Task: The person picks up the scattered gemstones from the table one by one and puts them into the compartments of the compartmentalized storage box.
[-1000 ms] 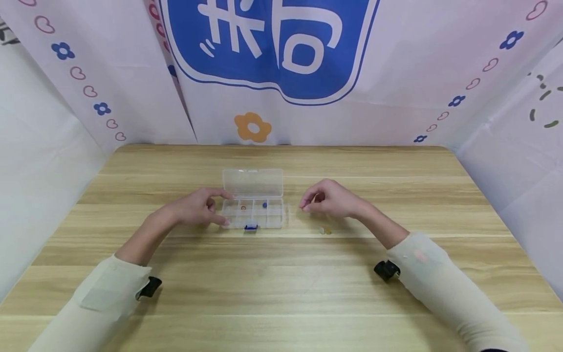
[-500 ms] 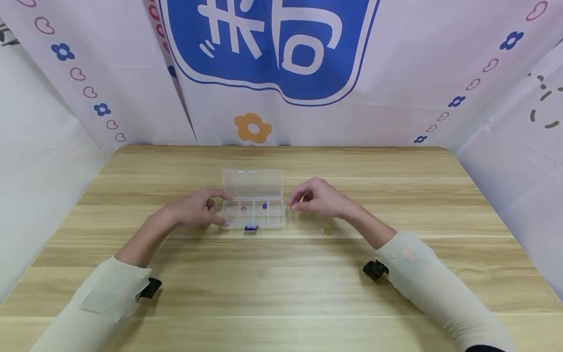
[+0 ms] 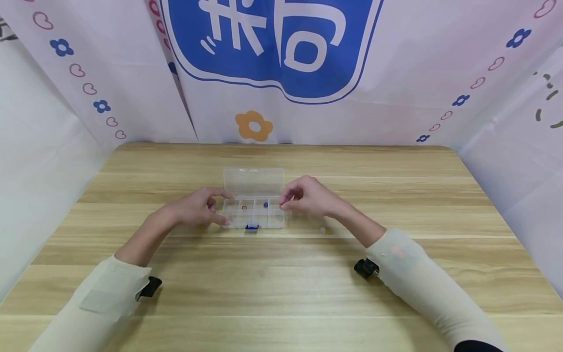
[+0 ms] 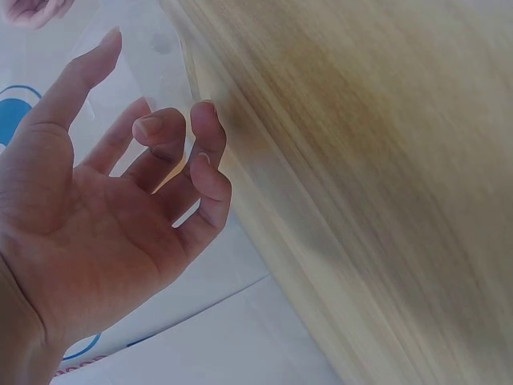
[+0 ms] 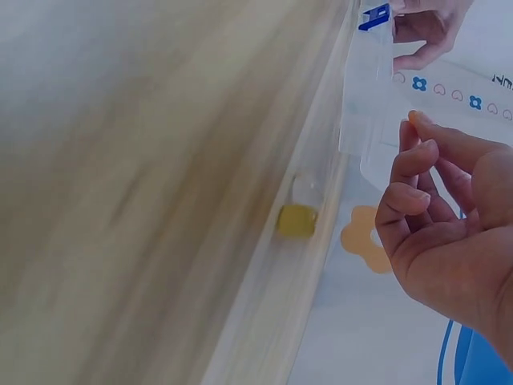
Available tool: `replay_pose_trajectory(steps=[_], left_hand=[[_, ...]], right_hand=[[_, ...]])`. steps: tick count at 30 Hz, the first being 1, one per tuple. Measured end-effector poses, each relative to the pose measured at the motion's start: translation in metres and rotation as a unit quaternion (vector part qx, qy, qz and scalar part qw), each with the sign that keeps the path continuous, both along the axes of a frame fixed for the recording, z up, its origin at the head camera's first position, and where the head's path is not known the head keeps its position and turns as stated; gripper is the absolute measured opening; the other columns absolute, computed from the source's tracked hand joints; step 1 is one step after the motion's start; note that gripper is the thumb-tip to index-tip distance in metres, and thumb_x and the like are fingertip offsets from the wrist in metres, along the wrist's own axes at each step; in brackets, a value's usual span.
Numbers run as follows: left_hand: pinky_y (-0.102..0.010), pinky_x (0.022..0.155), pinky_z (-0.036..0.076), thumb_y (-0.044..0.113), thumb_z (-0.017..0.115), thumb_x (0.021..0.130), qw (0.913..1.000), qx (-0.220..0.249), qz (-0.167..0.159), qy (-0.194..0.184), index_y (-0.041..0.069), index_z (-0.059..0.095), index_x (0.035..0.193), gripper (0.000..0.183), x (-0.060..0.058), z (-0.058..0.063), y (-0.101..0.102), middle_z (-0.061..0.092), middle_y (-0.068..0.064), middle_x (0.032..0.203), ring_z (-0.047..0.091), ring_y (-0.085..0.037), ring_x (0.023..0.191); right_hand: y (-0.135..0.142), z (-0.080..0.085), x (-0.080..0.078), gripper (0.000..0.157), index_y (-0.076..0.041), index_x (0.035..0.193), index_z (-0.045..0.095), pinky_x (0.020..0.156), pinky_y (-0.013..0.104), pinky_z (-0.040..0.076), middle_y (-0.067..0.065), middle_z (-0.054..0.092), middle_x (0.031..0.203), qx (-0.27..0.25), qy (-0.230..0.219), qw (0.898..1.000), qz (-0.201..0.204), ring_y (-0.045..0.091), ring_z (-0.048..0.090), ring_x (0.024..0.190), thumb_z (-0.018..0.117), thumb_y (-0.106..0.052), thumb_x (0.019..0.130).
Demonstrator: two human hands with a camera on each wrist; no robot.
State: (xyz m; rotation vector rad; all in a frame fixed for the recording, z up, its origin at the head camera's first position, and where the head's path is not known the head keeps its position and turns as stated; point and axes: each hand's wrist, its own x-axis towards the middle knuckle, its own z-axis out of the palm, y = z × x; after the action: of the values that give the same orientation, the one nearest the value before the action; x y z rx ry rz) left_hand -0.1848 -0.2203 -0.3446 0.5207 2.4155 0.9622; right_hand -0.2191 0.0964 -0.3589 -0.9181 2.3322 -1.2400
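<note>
A clear plastic compartment box [image 3: 260,222] lies with its lid [image 3: 253,182] raised at the back. My left hand [image 3: 193,209] holds the box's left end, thumb at the front corner and index finger at the back one. In the left wrist view the other fingers of the left hand [image 4: 112,200] are bent. Over the back right compartment, my right hand [image 3: 308,198] pinches a tiny orange piece [image 5: 414,116] between thumb and index fingertips, mostly hidden by them. Two back-row compartments hold a small orange-red ring [image 3: 244,208] and a blue bead [image 3: 266,205].
On the wooden table [image 3: 281,283], right of the box, lie a small yellow piece [image 5: 296,220] and a small clear piece [image 5: 306,189]. The box's blue latch [image 3: 252,227] faces the front. A printed white curtain [image 3: 352,122] stands behind the table.
My right hand has moved left from beside the box to over its right end, still pinching the tiny piece. The left hand has stayed in place at the box.
</note>
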Motion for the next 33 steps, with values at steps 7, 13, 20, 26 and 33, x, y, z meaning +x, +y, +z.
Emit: replay_pose_trajectory(steps=[7, 13, 20, 26, 33], left_hand=[[-0.024, 0.054, 0.037, 0.016, 0.082, 0.09, 1.0, 0.002, 0.001, -0.004, -0.007, 0.05, 0.146, 0.069, -0.001, 0.001, 0.001, 0.045, 0.002, 0.063, 0.04, -0.012, 0.058], [-0.024, 0.053, 0.037, 0.016, 0.081, 0.09, 0.9999, 0.008, 0.001, -0.008, -0.008, 0.049, 0.146, 0.069, -0.001, 0.001, 0.001, 0.044, 0.002, 0.062, 0.041, -0.012, 0.057], [-0.024, 0.053, 0.038, 0.014, 0.081, 0.09, 0.9999, 0.014, -0.003, -0.009, -0.009, 0.049, 0.145, 0.069, -0.002, 0.001, 0.001, 0.044, 0.002, 0.061, 0.042, -0.01, 0.055], [-0.024, 0.053, 0.038, 0.014, 0.081, 0.089, 0.9999, 0.012, -0.003, -0.008, -0.009, 0.049, 0.145, 0.069, -0.002, 0.001, 0.001, 0.045, 0.002, 0.061, 0.042, -0.011, 0.055], [-0.023, 0.053, 0.038, 0.013, 0.081, 0.09, 0.9998, 0.015, -0.003, -0.011, -0.01, 0.048, 0.145, 0.069, -0.001, 0.002, 0.001, 0.044, 0.002, 0.06, 0.041, -0.01, 0.054]], right_hand=[[-0.013, 0.0, 0.0, 0.004, 0.0, 0.093, 0.079, 0.068, 0.024, 0.05, 0.004, 0.076, 0.089, -0.012, -0.001, 1.0, 0.005, 0.015, 0.067, 0.081, 0.075, -0.001, 0.093], [-0.025, -0.001, 0.001, 0.007, 0.002, 0.096, 0.08, 0.079, 0.026, 0.056, 0.006, 0.078, 0.094, -0.004, 0.009, 1.0, 0.014, 0.016, 0.069, 0.088, 0.076, -0.003, 0.094], [-0.033, -0.005, 0.001, 0.006, 0.002, 0.096, 0.08, 0.082, 0.026, 0.058, 0.006, 0.078, 0.093, 0.0, 0.004, 1.0, 0.018, 0.016, 0.071, 0.088, 0.075, -0.001, 0.093], [-0.036, -0.007, 0.001, 0.006, 0.002, 0.095, 0.081, 0.082, 0.026, 0.058, 0.006, 0.078, 0.093, -0.002, 0.001, 1.0, 0.024, 0.015, 0.071, 0.087, 0.075, 0.0, 0.093], [-0.04, -0.006, 0.003, 0.007, 0.002, 0.096, 0.081, 0.083, 0.026, 0.058, 0.007, 0.078, 0.095, 0.0, -0.011, 1.0, 0.019, 0.015, 0.072, 0.09, 0.075, 0.0, 0.093]])
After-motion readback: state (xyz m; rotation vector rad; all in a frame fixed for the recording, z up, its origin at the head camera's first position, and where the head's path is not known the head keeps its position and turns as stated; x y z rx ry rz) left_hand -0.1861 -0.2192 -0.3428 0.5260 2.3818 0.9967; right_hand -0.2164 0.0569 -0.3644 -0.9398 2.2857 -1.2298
